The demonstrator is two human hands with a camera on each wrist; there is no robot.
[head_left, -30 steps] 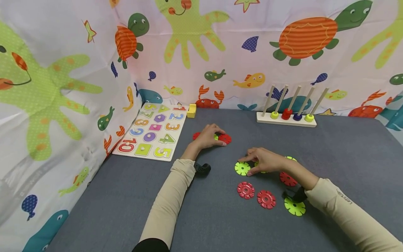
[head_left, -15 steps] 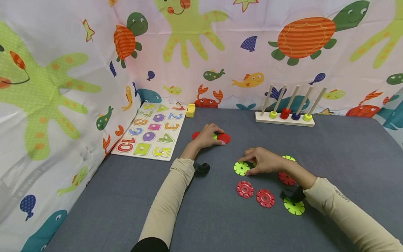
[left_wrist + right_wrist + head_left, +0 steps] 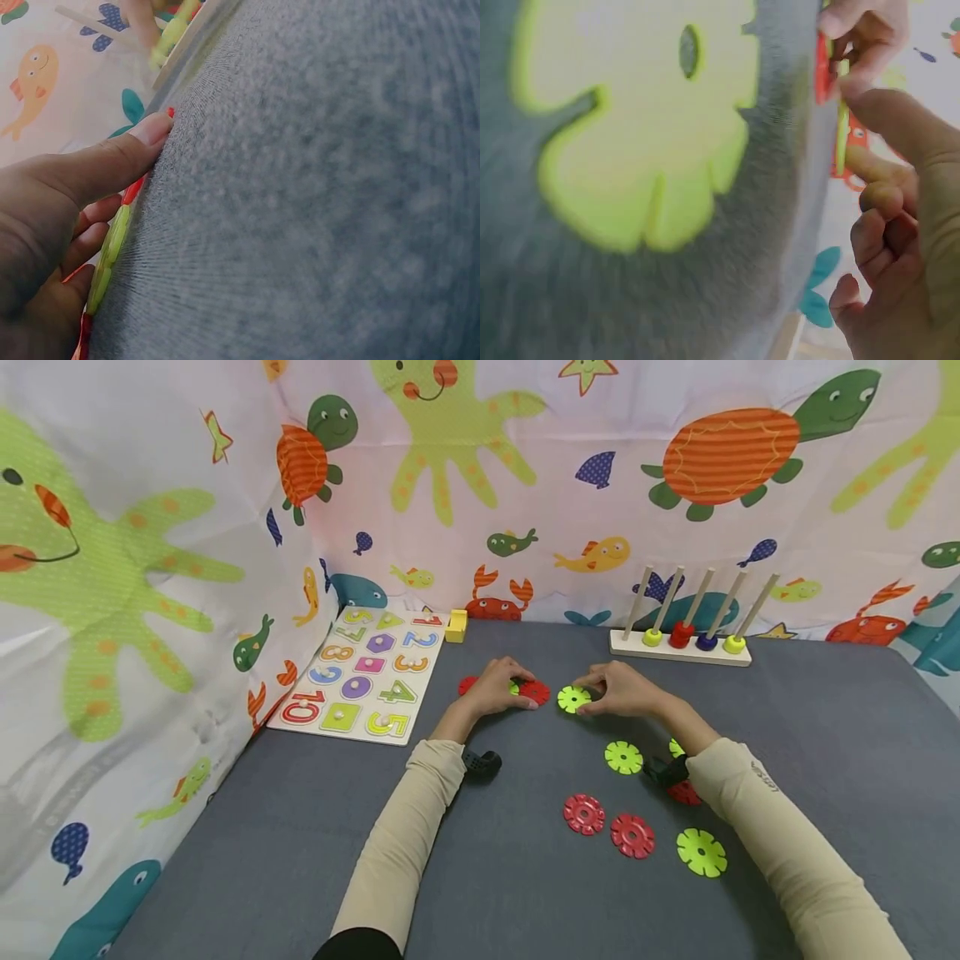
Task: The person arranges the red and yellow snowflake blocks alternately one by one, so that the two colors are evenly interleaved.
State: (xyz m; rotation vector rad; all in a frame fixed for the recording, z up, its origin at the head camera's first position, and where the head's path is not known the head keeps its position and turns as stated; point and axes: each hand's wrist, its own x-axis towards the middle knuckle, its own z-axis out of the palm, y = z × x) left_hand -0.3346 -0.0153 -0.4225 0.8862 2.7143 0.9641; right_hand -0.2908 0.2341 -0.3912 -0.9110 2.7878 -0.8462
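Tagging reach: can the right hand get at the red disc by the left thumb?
Probably yes; only table lies between the red disc and the green disc the right hand holds.

Free lane on the gray tabletop (image 3: 498, 877) between the left sleeve (image 3: 401, 835) and 2 red discs (image 3: 574, 818)

Gry tbl (image 3: 480, 877) has num. board (image 3: 377, 677), yel. block (image 3: 456, 626), peg rack (image 3: 660, 649), red discs (image 3: 628, 845) & lime discs (image 3: 701, 865) on it.

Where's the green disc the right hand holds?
Head view, just right of centre: the green disc sits between the right hand and the red disc in the left hand, a slim gap short of the red.
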